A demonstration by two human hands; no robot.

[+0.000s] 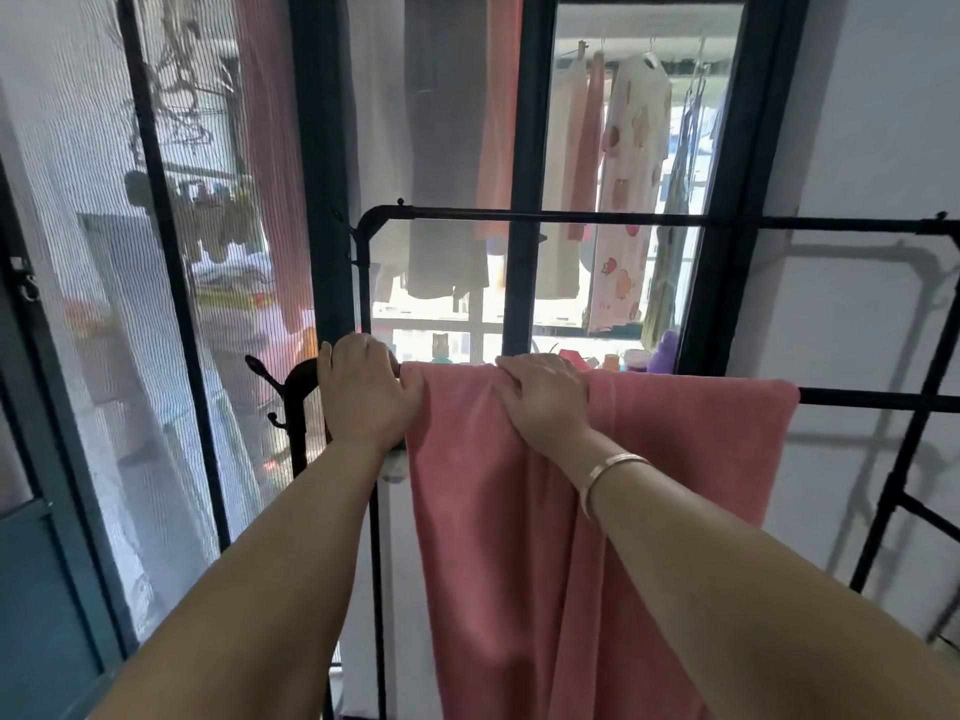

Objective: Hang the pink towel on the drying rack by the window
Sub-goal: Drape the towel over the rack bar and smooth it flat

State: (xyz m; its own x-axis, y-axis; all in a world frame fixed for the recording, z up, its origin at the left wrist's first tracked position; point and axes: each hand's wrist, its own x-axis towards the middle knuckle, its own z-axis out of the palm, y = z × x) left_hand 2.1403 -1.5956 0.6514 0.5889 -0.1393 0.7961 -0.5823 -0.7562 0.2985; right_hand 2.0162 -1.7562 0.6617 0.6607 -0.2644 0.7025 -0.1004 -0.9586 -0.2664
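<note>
The pink towel point(675, 459) hangs draped over the middle horizontal bar of the black drying rack point(857, 397) in front of the window. Its cloth falls in long folds past the bottom of the view. My left hand point(363, 397) grips the towel's left top edge where it meets the bar. My right hand point(545, 397), with a bracelet on its wrist, presses and pinches the towel's top edge a little to the right. The bar under both hands is hidden.
The rack's top bar point(571, 216) runs above the hands. A dark window frame point(519, 200) stands behind it, with laundry point(631, 189) hanging outside. A mesh screen door point(156, 304) is at left, a dark coat hook stand point(291, 387) beside it, a white wall point(872, 148) at right.
</note>
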